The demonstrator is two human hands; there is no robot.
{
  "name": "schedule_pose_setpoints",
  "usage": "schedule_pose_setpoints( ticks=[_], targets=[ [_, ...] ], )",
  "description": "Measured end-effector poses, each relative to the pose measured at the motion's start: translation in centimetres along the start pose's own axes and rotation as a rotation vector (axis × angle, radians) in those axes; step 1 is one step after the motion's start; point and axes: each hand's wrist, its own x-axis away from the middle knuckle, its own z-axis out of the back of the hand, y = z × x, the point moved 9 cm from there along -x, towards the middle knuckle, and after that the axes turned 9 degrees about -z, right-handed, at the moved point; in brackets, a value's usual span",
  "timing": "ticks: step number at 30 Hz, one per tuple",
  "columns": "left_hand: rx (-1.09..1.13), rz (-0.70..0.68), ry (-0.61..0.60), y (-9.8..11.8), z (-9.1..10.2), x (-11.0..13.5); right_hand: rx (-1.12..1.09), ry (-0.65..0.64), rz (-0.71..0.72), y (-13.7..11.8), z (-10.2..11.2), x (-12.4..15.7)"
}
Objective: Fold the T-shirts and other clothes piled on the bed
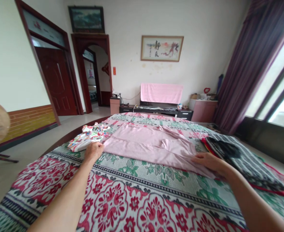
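Note:
A pink garment point(149, 143) lies spread flat on the patterned bed cover point(137, 190) in the middle of the view. My left hand point(93, 150) is closed on the garment's near left corner. My right hand point(208, 161) rests on its near right edge with fingers curled over the fabric. A bright multicoloured cloth point(87, 138) lies just left of the pink garment, touching it. A dark striped and black pile of clothing point(238, 154) lies to the right, beside my right hand.
Beyond the bed stand a low dark cabinet point(156, 111) with a pink cloth over a screen, and a pink cupboard point(203, 110). Dark wooden doors point(59, 83) are on the left, purple curtains point(250, 64) and a window on the right.

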Motion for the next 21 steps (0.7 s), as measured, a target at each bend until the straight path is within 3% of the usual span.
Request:
schedule_pose_setpoints(
  ticks=[2,4,10,16,21],
  targets=[
    [0.052,0.052,0.049,-0.7,0.3,-0.1,-0.105,-0.109,0.002,0.4,-0.7,0.2],
    [0.104,0.091,0.105,-1.2,0.5,-0.1,-0.149,-0.135,-0.002,0.6,-0.8,0.3],
    [0.307,0.106,0.211,-2.3,0.3,-0.1,-0.092,-0.088,0.042,-0.4,-0.3,0.8],
    [0.300,0.075,0.157,-2.5,-0.4,-0.4,0.004,-0.043,0.085,-0.3,-0.3,0.0],
    [0.236,0.068,0.133,-2.1,0.1,-0.4,0.022,-0.043,0.072,0.8,-0.5,-0.7]
  ],
)
